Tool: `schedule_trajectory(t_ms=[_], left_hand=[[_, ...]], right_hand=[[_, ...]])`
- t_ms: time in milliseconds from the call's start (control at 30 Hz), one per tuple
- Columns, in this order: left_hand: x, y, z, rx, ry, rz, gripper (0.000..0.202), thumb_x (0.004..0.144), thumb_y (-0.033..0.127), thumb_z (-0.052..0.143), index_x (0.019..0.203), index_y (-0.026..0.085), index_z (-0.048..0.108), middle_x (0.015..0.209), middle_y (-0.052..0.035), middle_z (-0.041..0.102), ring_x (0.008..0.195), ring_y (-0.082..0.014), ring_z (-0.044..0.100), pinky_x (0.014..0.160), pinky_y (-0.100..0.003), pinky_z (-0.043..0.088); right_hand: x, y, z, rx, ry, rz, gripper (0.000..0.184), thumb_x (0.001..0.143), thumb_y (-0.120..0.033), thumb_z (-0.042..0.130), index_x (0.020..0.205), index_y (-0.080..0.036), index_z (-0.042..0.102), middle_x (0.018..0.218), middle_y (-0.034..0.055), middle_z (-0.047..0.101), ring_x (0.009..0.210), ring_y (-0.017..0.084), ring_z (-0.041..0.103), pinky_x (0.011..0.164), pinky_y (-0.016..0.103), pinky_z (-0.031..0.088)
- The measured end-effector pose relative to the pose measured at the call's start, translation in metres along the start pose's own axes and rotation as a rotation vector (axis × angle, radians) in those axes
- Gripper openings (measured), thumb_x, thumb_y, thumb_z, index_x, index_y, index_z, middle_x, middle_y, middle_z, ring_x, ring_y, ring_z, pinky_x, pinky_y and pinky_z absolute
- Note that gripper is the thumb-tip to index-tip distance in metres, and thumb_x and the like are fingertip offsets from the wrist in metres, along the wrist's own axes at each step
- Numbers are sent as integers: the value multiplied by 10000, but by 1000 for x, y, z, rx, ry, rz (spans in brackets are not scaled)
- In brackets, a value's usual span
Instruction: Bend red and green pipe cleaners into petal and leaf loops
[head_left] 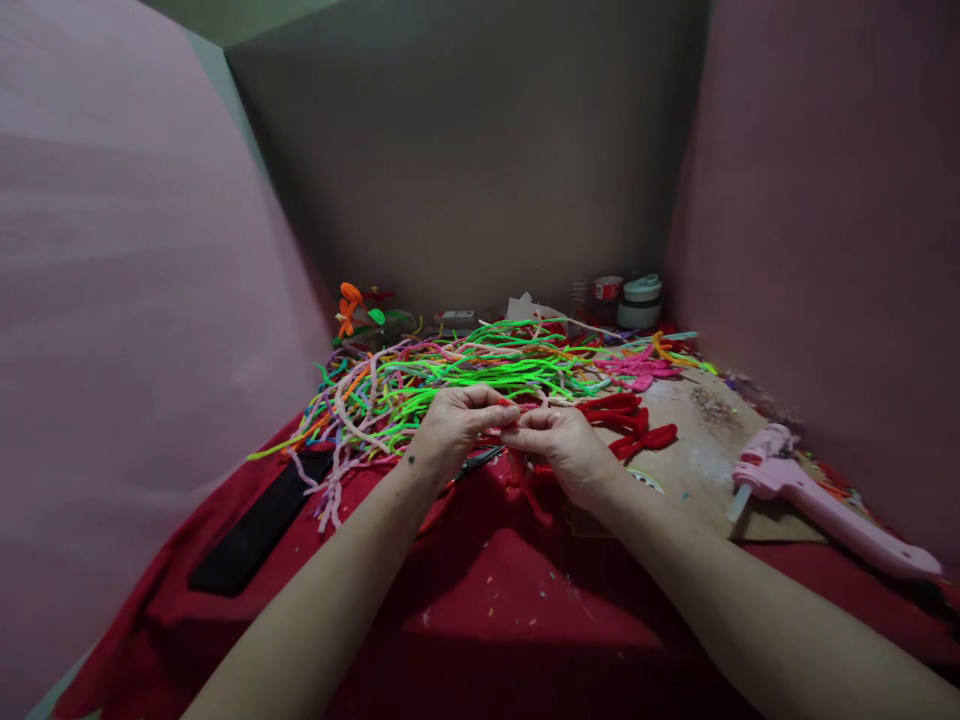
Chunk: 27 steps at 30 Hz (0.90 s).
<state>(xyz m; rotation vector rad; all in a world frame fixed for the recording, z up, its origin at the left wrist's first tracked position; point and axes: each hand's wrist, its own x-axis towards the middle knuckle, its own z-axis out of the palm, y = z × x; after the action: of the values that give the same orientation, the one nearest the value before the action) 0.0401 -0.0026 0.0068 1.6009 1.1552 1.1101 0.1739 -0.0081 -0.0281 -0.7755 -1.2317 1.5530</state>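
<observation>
My left hand [463, 425] and my right hand [559, 445] meet over the near edge of the pile, thumbs and fingers pinched together. Between them is a red pipe cleaner [521, 475], partly hidden by the fingers, with a piece hanging below. Scissors [480, 460] lie under my left hand, partly covered by it. Just beyond my right hand are bent red pipe cleaner loops [637, 430]. A large heap of green, pink, orange and other coloured pipe cleaners [510, 375] spreads behind both hands.
A pink glue gun [817, 485] lies at the right on a cardboard sheet [690, 450]. At the left is a black flat object [259, 525] on the red cloth [517, 590]. Orange pipe cleaner flowers [349, 305] and a lidded container [640, 302] stand at the back.
</observation>
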Motion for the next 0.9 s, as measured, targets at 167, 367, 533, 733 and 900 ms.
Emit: schedule_trajectory(t_ms=[167,367,533,733,900], left_hand=[[-2,-6,4,385,147,333,117,682,252,622,603,165,619,689,-16,574,744,-140,516,728,-266,403],[1,-13,-7,-118,67,-35,362,728,411,592,950,126,563,799,-38,605,664,-111,556,589,-217,416],[-5,-24,5,-366,-222,-182,241,671,278,664,807,97,581,710,-41,607,595,-100,569,588,-226,436],[-8,-24,14,-413,-161,-171,265,685,277,647,874,136,526,589,10,589,439,-77,530,466,-196,402],[-8,-22,11,-339,-85,-125,303,672,287,662,888,144,506,563,21,591,419,-82,531,450,-191,394]], right_hand=[[2,4,-2,-24,4,60,158,583,-219,638,493,-142,534,393,-38,487,353,69,395,409,221,293],[6,5,-5,143,182,-60,209,599,-279,693,531,-145,549,441,-47,486,393,60,402,422,217,301],[8,8,-4,317,208,-38,186,554,-240,733,617,-145,586,516,-34,550,419,83,467,420,228,365],[8,11,-6,254,132,-25,132,622,-231,654,606,-144,555,477,-14,545,412,104,490,422,237,388],[8,8,-7,65,141,-58,92,648,-223,598,627,-137,575,491,0,575,412,88,480,429,213,355]])
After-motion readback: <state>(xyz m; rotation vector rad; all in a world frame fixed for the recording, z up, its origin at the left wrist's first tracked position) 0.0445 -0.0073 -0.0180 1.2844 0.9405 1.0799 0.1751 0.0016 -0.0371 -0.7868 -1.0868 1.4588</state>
